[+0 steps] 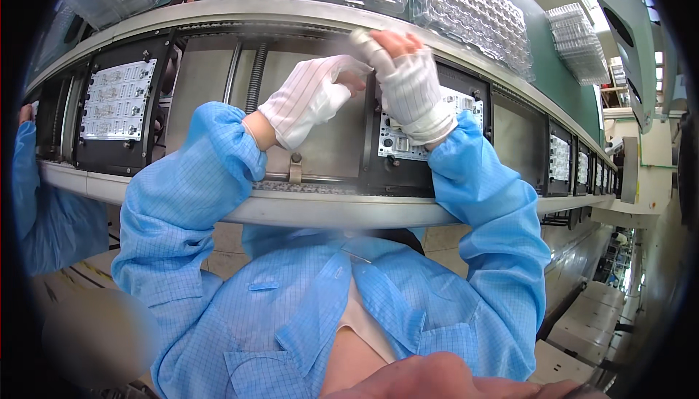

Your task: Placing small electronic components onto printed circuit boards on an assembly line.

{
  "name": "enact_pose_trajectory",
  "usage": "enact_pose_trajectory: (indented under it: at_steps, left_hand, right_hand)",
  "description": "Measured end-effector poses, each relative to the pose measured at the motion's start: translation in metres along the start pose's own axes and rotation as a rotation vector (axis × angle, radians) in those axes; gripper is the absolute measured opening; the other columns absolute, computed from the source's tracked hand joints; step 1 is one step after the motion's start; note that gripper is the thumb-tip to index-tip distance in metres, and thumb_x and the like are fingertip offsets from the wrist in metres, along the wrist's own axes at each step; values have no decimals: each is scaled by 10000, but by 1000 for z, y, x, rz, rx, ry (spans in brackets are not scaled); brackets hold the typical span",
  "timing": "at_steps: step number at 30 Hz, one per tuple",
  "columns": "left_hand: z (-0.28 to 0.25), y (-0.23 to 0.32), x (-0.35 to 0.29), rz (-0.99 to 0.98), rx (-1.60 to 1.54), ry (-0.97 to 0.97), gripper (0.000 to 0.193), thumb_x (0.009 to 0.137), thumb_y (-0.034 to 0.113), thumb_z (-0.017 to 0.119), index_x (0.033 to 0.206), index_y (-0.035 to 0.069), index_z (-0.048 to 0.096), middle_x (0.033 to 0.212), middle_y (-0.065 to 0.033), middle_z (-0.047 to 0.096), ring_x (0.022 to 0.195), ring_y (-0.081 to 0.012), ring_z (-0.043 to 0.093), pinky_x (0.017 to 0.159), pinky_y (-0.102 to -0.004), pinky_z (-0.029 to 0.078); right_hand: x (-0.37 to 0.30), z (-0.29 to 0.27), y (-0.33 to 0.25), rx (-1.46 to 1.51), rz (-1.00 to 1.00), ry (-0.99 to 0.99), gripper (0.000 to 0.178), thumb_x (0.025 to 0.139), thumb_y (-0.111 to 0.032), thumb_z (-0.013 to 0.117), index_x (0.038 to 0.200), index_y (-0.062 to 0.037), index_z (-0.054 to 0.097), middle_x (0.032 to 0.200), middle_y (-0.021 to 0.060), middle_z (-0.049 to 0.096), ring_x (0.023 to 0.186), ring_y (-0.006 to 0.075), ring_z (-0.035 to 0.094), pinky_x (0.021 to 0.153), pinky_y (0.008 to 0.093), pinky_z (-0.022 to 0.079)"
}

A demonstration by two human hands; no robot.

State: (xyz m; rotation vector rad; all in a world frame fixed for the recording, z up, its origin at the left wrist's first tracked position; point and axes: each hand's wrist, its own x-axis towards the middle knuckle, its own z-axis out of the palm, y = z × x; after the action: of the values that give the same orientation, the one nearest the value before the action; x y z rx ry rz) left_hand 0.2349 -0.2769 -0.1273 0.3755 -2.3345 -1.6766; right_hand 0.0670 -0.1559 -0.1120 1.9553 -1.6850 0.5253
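Observation:
My left hand (309,100), in a white striped glove with bare fingertips, hovers over the conveyor with its fingers curled together. Close to its right, my right hand (409,82) is raised in a similar glove, with pale covers on some fingers. Its fingers are bent and slightly smeared by motion. Whatever either hand pinches, if anything, is too small or hidden. Below my right hand and wrist, partly covered, lies a silver panel with small parts (397,145) in a black carrier frame (389,173).
The conveyor's near rail (328,211) runs across in front of me. Another panel (116,100) sits in a carrier at left, and several more line the right. Clear plastic trays (473,17) lie beyond the far rail. A co-worker's blue sleeve (25,173) shows at far left.

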Motion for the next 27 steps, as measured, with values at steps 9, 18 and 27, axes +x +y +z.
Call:
enact_pose_trajectory:
  at_steps: [9, 18, 27]
  left_hand:
    - [-7, 0, -2, 208, 254, 67, 349, 880, 1, 550, 1207, 19, 670, 1074, -168, 729, 992, -245, 721, 889, -337, 561]
    - [11, 11, -2, 376, 450, 176, 196, 875, 115, 644, 1061, 55, 668, 914, -142, 711, 879, -349, 680, 780, -434, 541]
    - [44, 28, -9, 637, 772, 229, 263, 801, 264, 792, 936, 87, 651, 793, -99, 605, 749, -305, 615, 676, -395, 494]
  right_hand:
    - [13, 21, 26, -61, -61, 58, 671, 709, 39, 604, 1343, -181, 602, 1219, 90, 595, 1119, 300, 556, 966, 455, 458]
    - [23, 13, 42, -37, -64, 111, 703, 721, 69, 634, 1374, -188, 590, 1200, 81, 592, 1116, 268, 565, 995, 445, 459]
    - [-9, -81, 55, -1, 235, 352, 673, 767, 119, 595, 1381, -156, 592, 1185, 113, 632, 1073, 289, 597, 959, 407, 496]
